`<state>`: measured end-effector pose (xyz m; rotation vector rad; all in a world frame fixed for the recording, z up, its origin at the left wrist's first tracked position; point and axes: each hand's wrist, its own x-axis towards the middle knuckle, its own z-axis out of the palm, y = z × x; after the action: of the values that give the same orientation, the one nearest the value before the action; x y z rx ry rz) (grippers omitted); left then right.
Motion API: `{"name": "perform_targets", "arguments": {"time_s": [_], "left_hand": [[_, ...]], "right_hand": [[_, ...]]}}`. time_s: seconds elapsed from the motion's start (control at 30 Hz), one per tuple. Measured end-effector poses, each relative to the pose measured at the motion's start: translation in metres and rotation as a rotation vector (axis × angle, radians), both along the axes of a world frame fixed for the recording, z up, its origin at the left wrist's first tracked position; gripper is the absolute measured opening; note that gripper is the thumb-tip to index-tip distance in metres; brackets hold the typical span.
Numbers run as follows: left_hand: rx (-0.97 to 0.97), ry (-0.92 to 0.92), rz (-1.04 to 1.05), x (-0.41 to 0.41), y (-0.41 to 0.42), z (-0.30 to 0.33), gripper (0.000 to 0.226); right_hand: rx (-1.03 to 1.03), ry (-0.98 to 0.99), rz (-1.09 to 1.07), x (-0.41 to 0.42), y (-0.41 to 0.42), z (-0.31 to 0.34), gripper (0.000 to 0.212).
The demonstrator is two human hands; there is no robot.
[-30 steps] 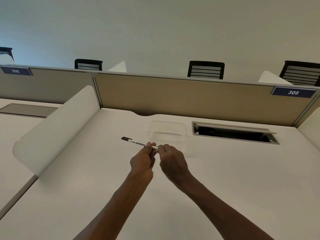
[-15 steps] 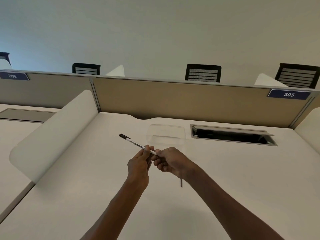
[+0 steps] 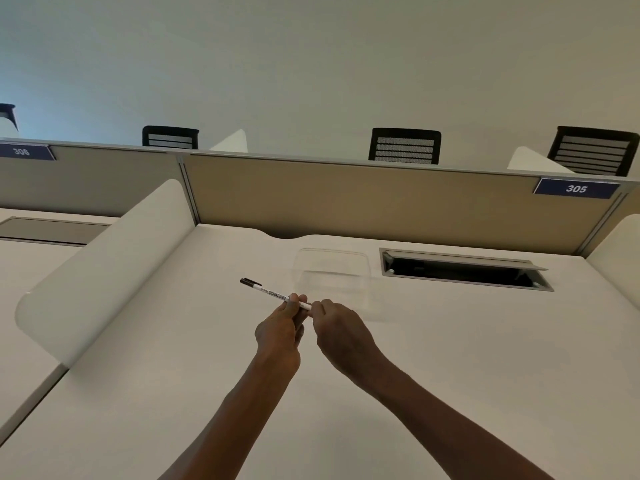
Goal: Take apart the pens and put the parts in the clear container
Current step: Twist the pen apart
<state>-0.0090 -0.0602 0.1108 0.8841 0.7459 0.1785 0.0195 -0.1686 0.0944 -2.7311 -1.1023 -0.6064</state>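
There is one view only, from a camera worn on the person's head. It faces forward and slightly down over the table (image 3: 450, 375), close behind the left hand (image 3: 278, 336) and right hand (image 3: 341, 332), which meet near the frame's middle with both forearms running in from the bottom edge. Its wide angle also takes in the partition (image 3: 381, 202) beyond the hands, chair backs (image 3: 404, 146) and the wall above them.

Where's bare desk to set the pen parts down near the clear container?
Bare desk lies right of the hands, below the cable slot. More lies left, between the pen and the white divider. It is tight only between the hands and the container.
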Motion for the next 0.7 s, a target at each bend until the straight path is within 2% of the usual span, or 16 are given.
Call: {"name": "perform_targets", "arguments": {"time_s": [0.07, 0.17, 0.27, 0.37, 0.43, 0.5, 0.63, 0.7], "left_hand": [[-0.002, -0.027, -0.014, -0.002, 0.001, -0.001, 0.012], [0.032, -0.089, -0.063, -0.004, 0.001, 0.000, 0.012], [0.109, -0.143, -0.093, -0.006, 0.002, 0.000, 0.016], [0.137, -0.164, -0.086, -0.006, 0.004, 0.000, 0.013], [0.155, -0.148, -0.075, -0.006, 0.004, 0.003, 0.012], [0.142, -0.128, -0.047, -0.006, 0.004, 0.005, 0.011], [0.045, -0.057, 0.014, -0.003, 0.005, 0.009, 0.009], [0.006, -0.031, 0.030, -0.002, 0.004, 0.013, 0.007]], "right_hand": [[0.140, 0.225, -0.071, 0.003, 0.004, 0.005, 0.021], [0.497, 0.782, -0.183, 0.006, 0.007, 0.028, 0.045], [0.717, 1.170, -0.177, 0.014, 0.001, 0.043, 0.039], [0.767, 1.331, -0.099, 0.019, -0.005, 0.045, 0.030], [0.792, 1.293, -0.085, 0.019, -0.002, 0.041, 0.026], [0.760, 1.141, -0.091, 0.015, 0.003, 0.037, 0.023], [0.414, 0.627, -0.006, 0.010, 0.008, 0.031, 0.031], [0.288, 0.454, 0.025, 0.011, 0.008, 0.029, 0.029]]}}
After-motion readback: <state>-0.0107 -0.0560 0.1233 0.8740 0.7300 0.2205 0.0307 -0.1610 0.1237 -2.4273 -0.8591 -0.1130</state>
